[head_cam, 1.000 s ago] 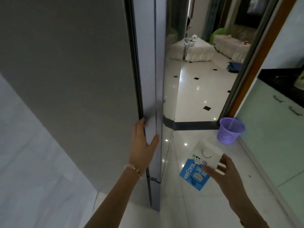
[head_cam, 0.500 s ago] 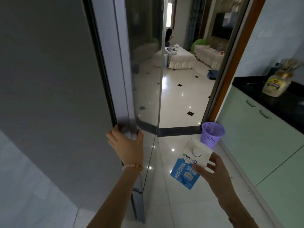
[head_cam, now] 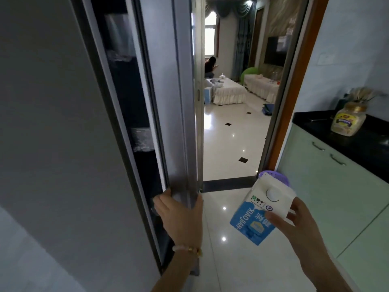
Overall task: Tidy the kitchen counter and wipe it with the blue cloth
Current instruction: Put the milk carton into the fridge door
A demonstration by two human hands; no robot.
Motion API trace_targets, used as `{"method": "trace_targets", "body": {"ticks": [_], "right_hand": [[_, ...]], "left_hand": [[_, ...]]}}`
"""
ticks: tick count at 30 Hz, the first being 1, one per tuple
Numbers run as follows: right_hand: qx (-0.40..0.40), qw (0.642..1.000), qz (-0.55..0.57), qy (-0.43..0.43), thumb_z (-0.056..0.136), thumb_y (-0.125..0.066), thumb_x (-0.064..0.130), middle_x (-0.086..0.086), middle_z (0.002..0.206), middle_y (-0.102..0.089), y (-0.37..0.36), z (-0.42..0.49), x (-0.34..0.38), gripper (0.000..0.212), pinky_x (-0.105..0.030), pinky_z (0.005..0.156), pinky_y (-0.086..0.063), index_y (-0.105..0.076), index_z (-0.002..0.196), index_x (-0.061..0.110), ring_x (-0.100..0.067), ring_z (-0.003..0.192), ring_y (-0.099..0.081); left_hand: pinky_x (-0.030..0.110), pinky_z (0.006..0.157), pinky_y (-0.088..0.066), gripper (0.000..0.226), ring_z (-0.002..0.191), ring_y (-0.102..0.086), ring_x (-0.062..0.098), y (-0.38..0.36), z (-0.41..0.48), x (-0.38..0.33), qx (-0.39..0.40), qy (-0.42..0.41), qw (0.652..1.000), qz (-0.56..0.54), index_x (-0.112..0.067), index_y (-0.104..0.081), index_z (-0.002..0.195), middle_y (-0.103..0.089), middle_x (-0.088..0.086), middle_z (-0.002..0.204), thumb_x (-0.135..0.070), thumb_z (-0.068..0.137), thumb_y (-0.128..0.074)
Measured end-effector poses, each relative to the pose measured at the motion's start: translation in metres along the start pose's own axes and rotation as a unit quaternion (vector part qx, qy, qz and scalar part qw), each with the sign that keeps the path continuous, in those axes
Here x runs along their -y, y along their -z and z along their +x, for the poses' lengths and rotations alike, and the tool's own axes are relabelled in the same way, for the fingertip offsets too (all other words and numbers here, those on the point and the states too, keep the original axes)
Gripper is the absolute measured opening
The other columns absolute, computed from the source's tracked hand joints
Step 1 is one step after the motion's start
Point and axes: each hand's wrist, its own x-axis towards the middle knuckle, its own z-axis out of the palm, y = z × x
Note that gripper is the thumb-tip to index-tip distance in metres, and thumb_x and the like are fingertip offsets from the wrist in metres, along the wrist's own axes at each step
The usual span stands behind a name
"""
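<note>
My left hand (head_cam: 181, 216) grips the edge of the grey fridge door (head_cam: 168, 114), which stands ajar with a dark gap showing shelves inside. My right hand (head_cam: 294, 224) holds a blue and white milk carton (head_cam: 259, 213) with a round white cap, tilted, in front of me over the floor. The black kitchen counter (head_cam: 362, 144) runs along the right side. The blue cloth is not in view.
A plastic jar (head_cam: 347, 121) with a yellow label stands on the counter, over pale green cabinets (head_cam: 328, 186). A purple basket (head_cam: 282, 180) sits on the floor behind the carton. The open doorway leads to a living room where a person sits far off.
The fridge door has swung open, showing the dark inside. My left hand stays on its edge. The carton in my right hand has come closer and higher.
</note>
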Motion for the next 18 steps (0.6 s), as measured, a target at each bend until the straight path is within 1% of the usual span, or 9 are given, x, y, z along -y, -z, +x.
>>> {"method": "trace_targets", "body": {"ticks": [3, 6, 8, 10, 11, 12, 13, 15, 18], "right_hand": [[-0.024, 1.000, -0.007, 0.016, 0.074, -0.074, 0.013, -0.002, 0.115, -0.062, 0.015, 0.003, 0.004, 0.054, -0.032, 0.071, -0.048, -0.050, 0.121, 0.023, -0.022, 0.107, -0.058], [-0.050, 0.998, -0.015, 0.023, 0.074, -0.073, 0.014, -0.001, 0.117, -0.061, 0.033, 0.005, 0.005, 0.055, -0.032, 0.070, -0.048, -0.048, 0.122, 0.023, -0.024, 0.108, -0.057], [-0.071, 0.997, -0.024, 0.031, 0.075, -0.073, 0.013, 0.001, 0.116, -0.061, 0.047, 0.006, 0.006, 0.053, -0.032, 0.068, -0.050, -0.049, 0.121, 0.023, -0.024, 0.108, -0.057], [-0.088, 0.995, -0.023, 0.047, 0.074, -0.073, 0.009, 0.003, 0.114, -0.063, 0.062, 0.007, 0.006, 0.051, -0.027, 0.068, -0.055, -0.052, 0.118, 0.025, -0.023, 0.107, -0.058], [-0.095, 0.994, -0.021, 0.054, 0.074, -0.073, 0.008, 0.003, 0.114, -0.063, 0.070, 0.008, 0.006, 0.052, -0.018, 0.067, -0.053, -0.052, 0.118, 0.025, -0.023, 0.106, -0.059], [-0.105, 0.993, -0.020, 0.057, 0.073, -0.073, 0.007, 0.002, 0.115, -0.063, 0.077, 0.009, 0.007, 0.052, -0.016, 0.067, -0.053, -0.052, 0.118, 0.025, -0.023, 0.106, -0.059], [-0.114, 0.991, -0.021, 0.059, 0.073, -0.073, 0.008, 0.002, 0.115, -0.063, 0.084, 0.012, 0.007, 0.053, -0.021, 0.069, -0.054, -0.052, 0.118, 0.025, -0.023, 0.106, -0.059], [-0.131, 0.989, -0.024, 0.062, 0.073, -0.074, 0.010, 0.002, 0.115, -0.062, 0.097, 0.017, 0.009, 0.052, -0.034, 0.072, -0.050, -0.051, 0.118, 0.026, -0.022, 0.106, -0.059], [-0.147, 0.987, -0.030, 0.062, 0.074, -0.073, 0.011, 0.002, 0.116, -0.061, 0.113, 0.024, 0.009, 0.053, -0.041, 0.080, -0.047, -0.050, 0.119, 0.025, -0.023, 0.107, -0.058]], "left_hand": [[0.036, 0.075, -0.052, 0.068, 0.098, -0.049, 0.023, -0.020, -0.023, -0.015, 0.056, -0.018, 0.998, 0.011, -0.003, -0.050, 0.109, -0.047, 0.007, 0.105, -0.029, 0.056, -0.085], [0.041, 0.074, -0.056, 0.049, 0.091, -0.057, 0.023, -0.033, -0.035, -0.017, 0.118, -0.092, 0.989, 0.007, -0.008, -0.054, 0.104, -0.057, 0.010, 0.101, -0.030, 0.068, -0.078], [0.032, 0.071, -0.056, 0.032, 0.082, -0.059, 0.016, -0.040, -0.035, -0.021, 0.128, -0.189, 0.974, -0.002, -0.016, -0.056, 0.098, -0.061, 0.004, 0.092, -0.039, 0.077, -0.064], [0.023, 0.074, -0.051, 0.027, 0.081, -0.056, 0.009, -0.047, -0.026, -0.031, 0.122, -0.270, 0.955, -0.031, -0.017, -0.057, 0.094, -0.062, 0.002, 0.088, -0.041, 0.083, -0.053], [0.021, 0.079, -0.048, 0.025, 0.084, -0.054, 0.009, -0.052, -0.016, -0.038, 0.114, -0.293, 0.948, -0.052, -0.015, -0.058, 0.094, -0.062, 0.004, 0.090, -0.037, 0.084, -0.052], [0.022, 0.083, -0.045, 0.021, 0.088, -0.053, 0.011, -0.055, -0.004, -0.047, 0.099, -0.311, 0.943, -0.072, -0.015, -0.057, 0.096, -0.061, 0.006, 0.093, -0.032, 0.085, -0.053], [0.024, 0.087, -0.044, 0.020, 0.092, -0.053, 0.015, -0.059, 0.010, -0.057, 0.081, -0.325, 0.938, -0.087, -0.016, -0.054, 0.100, -0.061, 0.010, 0.096, -0.028, 0.084, -0.054], [0.027, 0.096, -0.038, 0.029, 0.104, -0.051, 0.023, -0.070, 0.043, -0.078, 0.072, -0.353, 0.930, -0.075, -0.015, -0.051, 0.113, -0.059, 0.016, 0.111, -0.025, 0.086, -0.051], [0.037, 0.109, -0.027, 0.046, 0.128, -0.040, 0.028, -0.099, 0.086, -0.106, 0.152, -0.403, 0.902, 0.027, -0.009, -0.048, 0.130, -0.049, 0.014, 0.136, -0.031, 0.090, -0.039]]}}
